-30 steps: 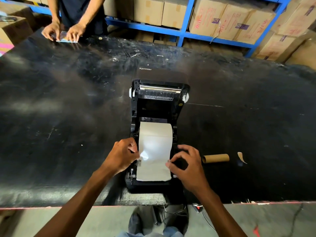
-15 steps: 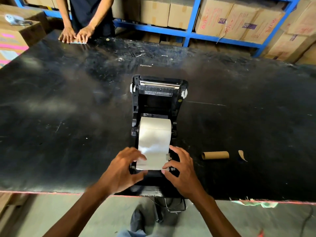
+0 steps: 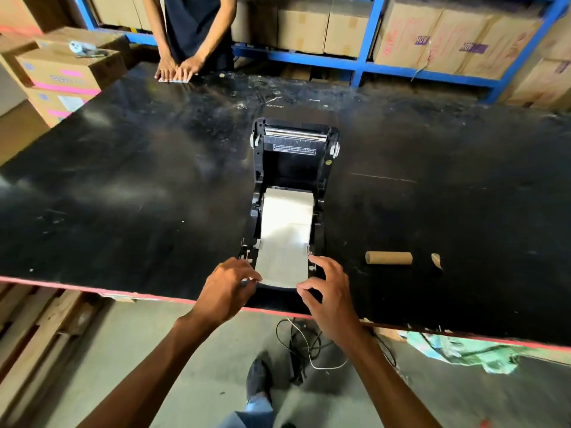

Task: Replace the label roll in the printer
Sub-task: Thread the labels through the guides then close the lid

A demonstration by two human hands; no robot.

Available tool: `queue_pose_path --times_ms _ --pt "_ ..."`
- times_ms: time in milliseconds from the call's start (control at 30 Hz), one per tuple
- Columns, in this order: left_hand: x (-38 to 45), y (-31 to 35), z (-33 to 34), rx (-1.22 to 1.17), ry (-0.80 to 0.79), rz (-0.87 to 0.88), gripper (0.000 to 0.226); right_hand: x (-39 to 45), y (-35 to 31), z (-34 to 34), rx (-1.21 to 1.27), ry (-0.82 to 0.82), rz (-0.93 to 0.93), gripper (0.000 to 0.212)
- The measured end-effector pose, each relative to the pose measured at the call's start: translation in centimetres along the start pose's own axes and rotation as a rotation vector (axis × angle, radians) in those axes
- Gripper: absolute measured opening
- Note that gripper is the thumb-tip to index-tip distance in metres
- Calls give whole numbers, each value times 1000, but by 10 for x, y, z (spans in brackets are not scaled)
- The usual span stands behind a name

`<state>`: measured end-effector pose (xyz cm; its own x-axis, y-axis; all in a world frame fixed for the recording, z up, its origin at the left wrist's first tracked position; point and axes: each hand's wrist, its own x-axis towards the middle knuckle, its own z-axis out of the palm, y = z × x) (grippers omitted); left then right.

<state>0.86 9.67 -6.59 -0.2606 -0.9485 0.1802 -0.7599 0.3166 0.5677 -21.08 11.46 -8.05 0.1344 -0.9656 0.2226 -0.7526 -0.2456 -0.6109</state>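
Observation:
A black label printer (image 3: 292, 156) stands near the front edge of the black table (image 3: 123, 196), its lid swung open toward the far side. A white label roll (image 3: 287, 217) sits in its bay, and the paper strip runs forward over the front of the printer. My left hand (image 3: 227, 288) pinches the strip's front left corner. My right hand (image 3: 329, 288) pinches the front right corner, its index finger resting by the right paper guide. An empty brown cardboard core (image 3: 388, 258) lies on the table to the right of the printer.
A torn scrap of backing paper (image 3: 436, 261) lies right of the core. Another person (image 3: 191, 32) stands at the far side, hands pressed on a sheet. Cardboard boxes (image 3: 66, 72) stack at the left, blue shelving (image 3: 370, 35) with cartons behind. Cables (image 3: 309, 344) hang under the table edge.
Both hands have slid forward along the paper strip to its front corners. The view has pulled back, showing more of the floor and table edge.

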Motion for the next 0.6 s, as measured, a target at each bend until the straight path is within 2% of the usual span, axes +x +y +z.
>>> queue_pose_path --times_ms 300,600 --pt "-29 7 2 26 8 -21 12 -26 -6 3 -4 -9 -42 9" --pt "-44 8 -2 -7 -85 -49 11 -38 -12 5 -28 -98 -79 10"
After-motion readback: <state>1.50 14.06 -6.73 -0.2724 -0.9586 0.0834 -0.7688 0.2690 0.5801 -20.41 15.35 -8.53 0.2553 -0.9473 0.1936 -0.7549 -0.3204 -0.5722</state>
